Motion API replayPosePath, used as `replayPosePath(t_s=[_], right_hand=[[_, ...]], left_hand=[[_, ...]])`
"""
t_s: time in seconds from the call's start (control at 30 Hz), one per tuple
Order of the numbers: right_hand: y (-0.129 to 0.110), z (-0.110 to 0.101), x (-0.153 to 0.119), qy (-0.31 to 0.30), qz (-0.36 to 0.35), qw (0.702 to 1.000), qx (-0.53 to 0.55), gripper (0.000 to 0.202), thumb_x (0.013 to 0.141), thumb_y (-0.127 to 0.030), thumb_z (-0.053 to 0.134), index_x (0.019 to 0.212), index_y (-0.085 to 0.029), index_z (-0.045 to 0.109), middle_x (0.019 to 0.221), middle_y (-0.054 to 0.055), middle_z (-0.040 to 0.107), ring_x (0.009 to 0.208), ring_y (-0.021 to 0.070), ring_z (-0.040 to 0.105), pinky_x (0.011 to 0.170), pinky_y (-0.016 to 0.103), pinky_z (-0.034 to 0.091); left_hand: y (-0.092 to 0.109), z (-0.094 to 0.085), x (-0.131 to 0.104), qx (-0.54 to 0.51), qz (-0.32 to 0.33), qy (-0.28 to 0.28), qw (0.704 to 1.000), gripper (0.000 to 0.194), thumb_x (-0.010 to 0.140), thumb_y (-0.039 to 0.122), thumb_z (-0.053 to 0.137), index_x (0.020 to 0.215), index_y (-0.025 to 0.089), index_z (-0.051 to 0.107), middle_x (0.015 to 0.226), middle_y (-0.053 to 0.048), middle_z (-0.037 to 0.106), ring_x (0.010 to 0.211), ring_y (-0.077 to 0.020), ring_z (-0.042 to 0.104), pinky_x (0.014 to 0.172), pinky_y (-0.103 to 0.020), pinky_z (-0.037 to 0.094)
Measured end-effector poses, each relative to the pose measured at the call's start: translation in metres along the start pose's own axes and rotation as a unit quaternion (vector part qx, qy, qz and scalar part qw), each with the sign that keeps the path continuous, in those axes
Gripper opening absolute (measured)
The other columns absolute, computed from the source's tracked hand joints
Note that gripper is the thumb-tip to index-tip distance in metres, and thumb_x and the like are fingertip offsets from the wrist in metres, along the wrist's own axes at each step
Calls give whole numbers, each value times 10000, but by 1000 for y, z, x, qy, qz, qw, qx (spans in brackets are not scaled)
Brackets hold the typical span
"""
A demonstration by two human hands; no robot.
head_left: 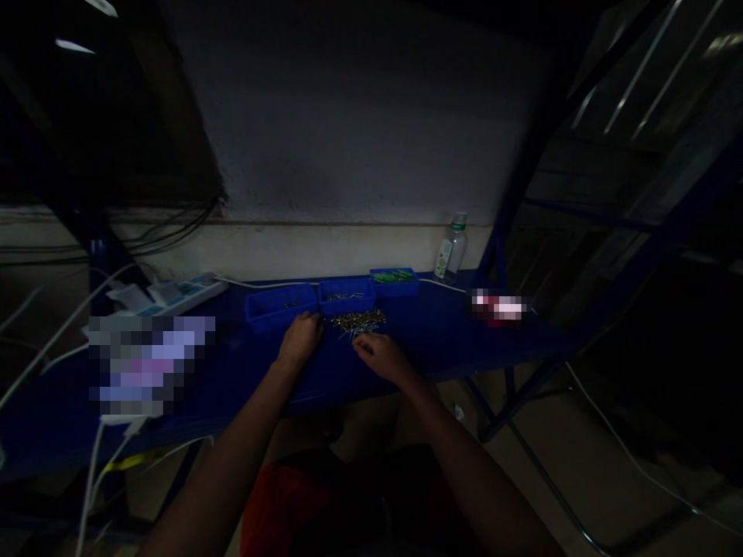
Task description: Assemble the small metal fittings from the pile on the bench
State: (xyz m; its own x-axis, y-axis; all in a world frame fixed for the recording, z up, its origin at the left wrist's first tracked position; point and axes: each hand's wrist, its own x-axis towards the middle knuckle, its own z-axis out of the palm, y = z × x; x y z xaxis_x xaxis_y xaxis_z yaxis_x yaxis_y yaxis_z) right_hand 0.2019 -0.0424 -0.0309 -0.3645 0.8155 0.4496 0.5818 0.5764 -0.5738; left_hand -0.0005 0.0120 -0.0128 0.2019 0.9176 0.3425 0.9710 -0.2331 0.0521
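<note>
A pile of small thin metal pieces, brassy and silvery (358,319), lies on the blue table; their exact kind is too dark to make out. My right hand (380,356) is at the near edge of the pile, fingers closed in a pinch. Left of the pile, my left hand (302,338) rests with curled fingers just in front of the left blue tray (264,309). What either hand holds, if anything, is hidden. The middle blue tray (348,307), directly behind the pile, contains some silvery pieces. A few small pieces lie in the left tray.
A third blue tray (398,288) holds green items. Behind it stands a clear bottle (453,251). A white power strip (197,288) with plugs and cables sits at the left, near a blurred-out item (151,367). Another blurred item (499,305) lies at the right.
</note>
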Motion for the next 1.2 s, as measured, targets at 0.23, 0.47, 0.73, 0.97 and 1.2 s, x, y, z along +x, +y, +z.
replayPosePath(t_s=[0.23, 0.47, 0.73, 0.97, 1.2], right_hand=[[1, 1, 0, 3, 3, 1000, -4, 122, 842, -203, 476, 856, -216, 597, 854, 1, 644, 771, 117, 586, 702, 201, 412], [1, 2, 0, 18, 7, 1000, 8, 155, 849, -250, 489, 973, -212, 574, 843, 7, 652, 768, 123, 595, 700, 209, 420], [0, 0, 0, -10, -19, 1000, -21, 152, 870, -263, 463, 847, -204, 601, 861, 14, 636, 805, 121, 579, 733, 217, 398], [0, -1, -2, -28, -39, 999, -13, 145, 869, -251, 466, 845, -205, 602, 849, 5, 619, 795, 115, 563, 715, 211, 386], [-1, -2, -2, -33, -31, 999, -12, 143, 870, -231, 460, 848, -205, 599, 853, 7, 612, 804, 112, 555, 741, 213, 383]], left_hand=[[4, -13, -9, -87, -4, -21, 996, 217, 837, 248, 416, 871, 168, 615, 877, -94, 659, 836, -207, 603, 752, -270, 431], [36, -19, -49, -300, 70, -21, 951, 263, 821, 313, 445, 945, 181, 635, 950, -46, 665, 857, -180, 607, 770, -255, 442], [35, -14, -57, -338, 68, -23, 938, 244, 791, 313, 502, 931, 183, 653, 921, -51, 656, 802, -170, 600, 743, -265, 452], [37, -12, -58, -345, 62, -20, 936, 249, 779, 331, 512, 920, 181, 653, 889, -47, 662, 774, -167, 602, 712, -262, 458], [38, -11, -57, -337, 57, -28, 939, 265, 780, 328, 497, 933, 177, 652, 898, -52, 667, 787, -175, 607, 724, -268, 458]])
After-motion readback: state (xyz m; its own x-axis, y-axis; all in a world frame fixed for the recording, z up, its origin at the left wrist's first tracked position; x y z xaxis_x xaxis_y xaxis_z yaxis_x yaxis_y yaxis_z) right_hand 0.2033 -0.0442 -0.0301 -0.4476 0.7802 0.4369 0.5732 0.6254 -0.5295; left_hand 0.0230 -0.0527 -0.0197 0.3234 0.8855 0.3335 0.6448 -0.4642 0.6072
